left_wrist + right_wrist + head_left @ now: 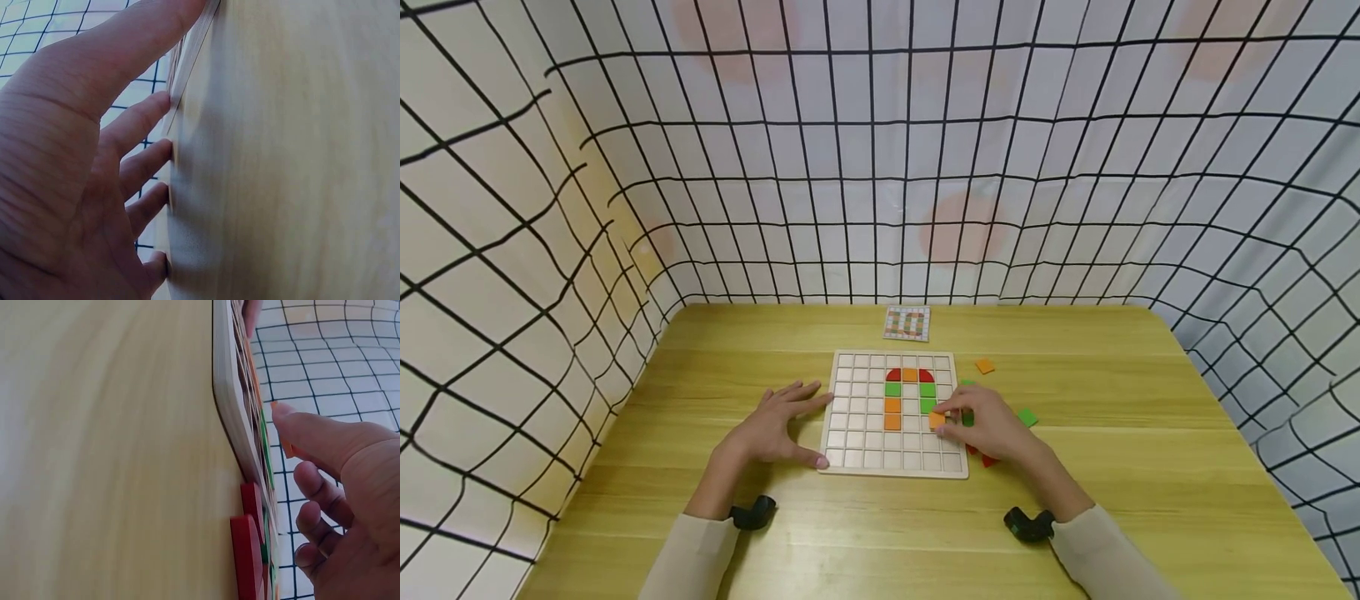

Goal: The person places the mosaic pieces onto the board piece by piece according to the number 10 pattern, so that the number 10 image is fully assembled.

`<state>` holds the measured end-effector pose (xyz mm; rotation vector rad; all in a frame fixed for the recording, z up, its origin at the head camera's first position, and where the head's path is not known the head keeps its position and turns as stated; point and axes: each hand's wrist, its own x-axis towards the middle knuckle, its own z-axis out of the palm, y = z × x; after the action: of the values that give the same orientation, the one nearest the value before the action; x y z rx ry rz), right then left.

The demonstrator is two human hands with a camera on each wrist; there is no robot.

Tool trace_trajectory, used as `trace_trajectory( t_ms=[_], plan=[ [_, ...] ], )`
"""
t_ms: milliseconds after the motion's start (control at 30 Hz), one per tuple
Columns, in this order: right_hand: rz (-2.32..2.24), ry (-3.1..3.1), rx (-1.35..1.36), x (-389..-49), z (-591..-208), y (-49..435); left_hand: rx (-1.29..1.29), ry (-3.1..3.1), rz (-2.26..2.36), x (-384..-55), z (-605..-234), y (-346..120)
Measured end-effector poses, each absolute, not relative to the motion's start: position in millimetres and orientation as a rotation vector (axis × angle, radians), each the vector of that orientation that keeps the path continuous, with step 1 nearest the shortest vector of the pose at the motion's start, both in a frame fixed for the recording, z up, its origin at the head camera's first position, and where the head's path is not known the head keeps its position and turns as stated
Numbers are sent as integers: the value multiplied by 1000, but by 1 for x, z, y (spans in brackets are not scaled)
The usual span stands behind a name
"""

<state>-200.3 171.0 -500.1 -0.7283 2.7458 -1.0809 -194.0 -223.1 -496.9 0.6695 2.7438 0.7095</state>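
A wooden grid board [854, 435] lies on the table, bearing orange, green and red tiles laid in an arch. My right hand [988, 421] pinches an orange square tile [937, 420] over the board, just below the green tiles [928, 405] of the arch's right column. In the right wrist view the orange tile [285, 440] is held at the thumb tip, above the board's surface. My left hand [772, 427] rests at the board's left edge with fingers spread; its thumb touches the near left corner. The left wrist view shows those fingers [144, 119] straight.
Behind the board lies a small pattern card [907, 323]. Loose tiles lie to the right: an orange one [985, 366], a green one [1027, 417] and red ones [988, 460] by the board's edge. A black wire grid [880, 167] stands around the table.
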Motion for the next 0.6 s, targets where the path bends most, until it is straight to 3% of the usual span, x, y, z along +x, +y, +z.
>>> trace_trajectory(
  t_ms=[600],
  plan=[
    [-1091,2729,-773,-203,-509,162,691,2764,667,-194,-496,-223]
  ],
)
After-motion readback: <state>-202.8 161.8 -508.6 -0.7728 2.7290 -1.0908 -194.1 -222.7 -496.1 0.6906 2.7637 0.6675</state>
